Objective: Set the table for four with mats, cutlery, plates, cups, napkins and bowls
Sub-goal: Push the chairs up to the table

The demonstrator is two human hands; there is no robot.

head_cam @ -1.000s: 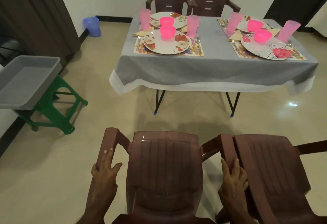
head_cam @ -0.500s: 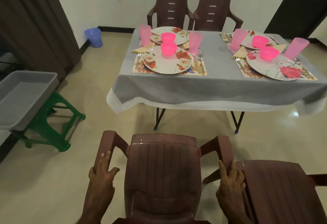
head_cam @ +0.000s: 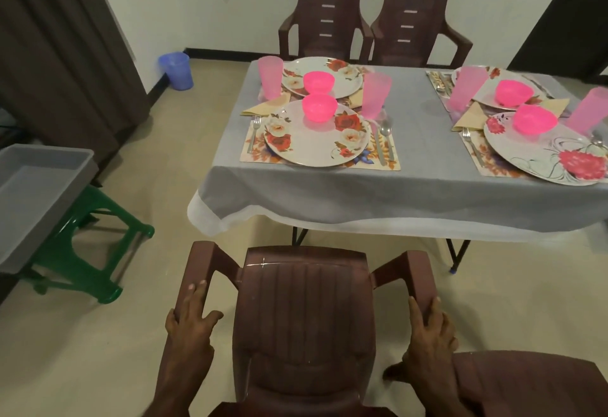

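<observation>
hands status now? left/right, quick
Left hand: grips the left armrest of the brown chair.
Right hand: grips the chair's right armrest.

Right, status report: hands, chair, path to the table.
Left hand and right hand grip the armrests of the brown chair. Table ahead, four places laid. Bare floor between; second chair close at right.

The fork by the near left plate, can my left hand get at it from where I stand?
Probably not: the left hand grips the chair armrest, and chair and floor separate it from the fork.
</observation>
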